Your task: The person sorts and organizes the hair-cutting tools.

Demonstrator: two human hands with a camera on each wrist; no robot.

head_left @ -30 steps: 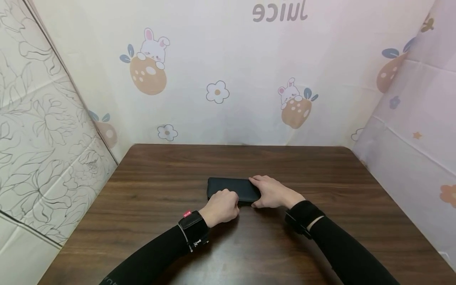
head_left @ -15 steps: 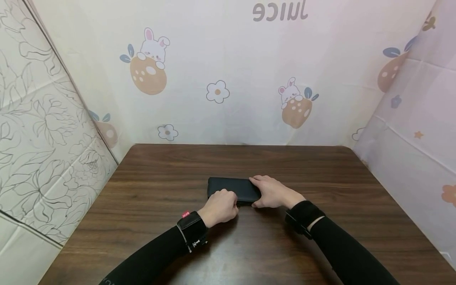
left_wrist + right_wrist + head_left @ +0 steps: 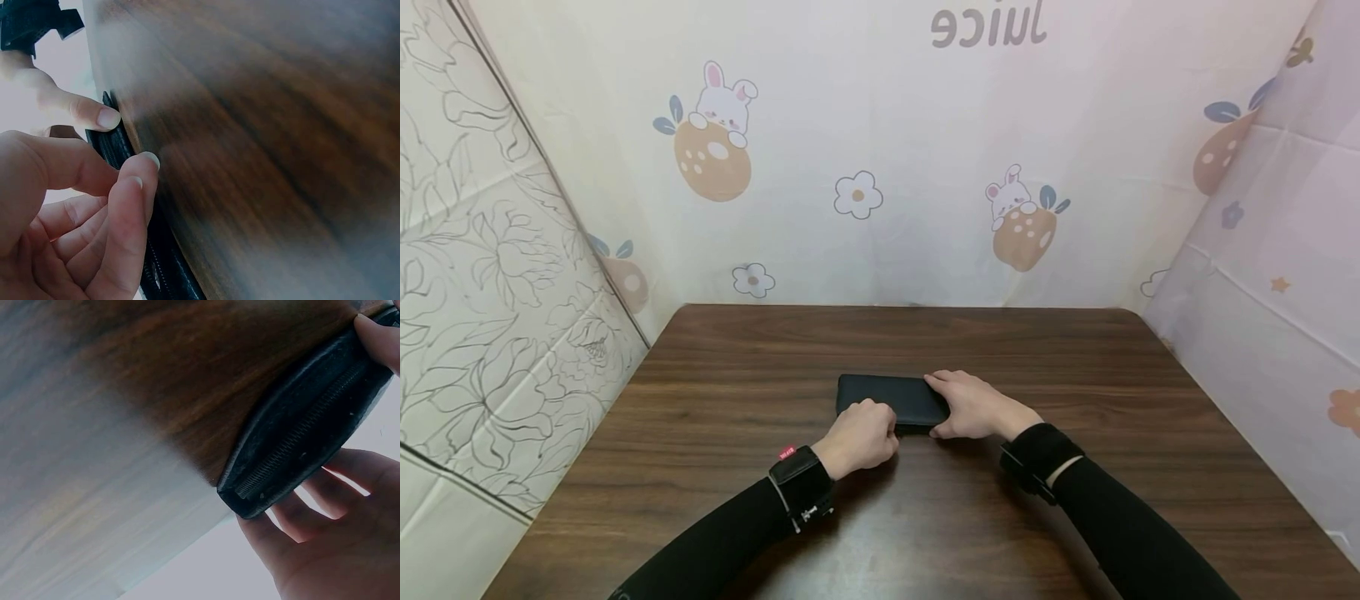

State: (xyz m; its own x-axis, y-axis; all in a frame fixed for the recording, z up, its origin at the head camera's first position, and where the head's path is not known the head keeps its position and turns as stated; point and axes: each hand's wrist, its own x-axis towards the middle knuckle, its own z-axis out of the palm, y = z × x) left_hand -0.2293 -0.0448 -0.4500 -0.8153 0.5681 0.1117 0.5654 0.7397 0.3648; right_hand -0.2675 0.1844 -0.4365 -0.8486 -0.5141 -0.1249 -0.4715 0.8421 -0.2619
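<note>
A flat black zippered wallet (image 3: 887, 392) lies on the wooden table, its long side facing me. At its front edge my left hand (image 3: 861, 435) pinches with thumb and index finger along the zip; the zipper pull itself is hidden by the fingertips. In the left wrist view, zip teeth (image 3: 150, 269) show below that hand (image 3: 87, 212). My right hand (image 3: 973, 406) grips the wallet's right end, thumb at the near corner and fingers at the far one. The right wrist view shows the zipper (image 3: 300, 434) running round that end, with the fingers (image 3: 312, 506) against the wallet's side.
The brown wood-grain table (image 3: 760, 350) extends around the wallet on all sides. Behind it hangs a pale curtain (image 3: 925, 108) printed with rabbits and flowers. A white flower-patterned panel (image 3: 497, 275) stands at the left. Black bands (image 3: 801, 483) circle both wrists.
My left hand has slid a little to the left along the wallet's front edge. The right hand and the wallet have stayed in place.
</note>
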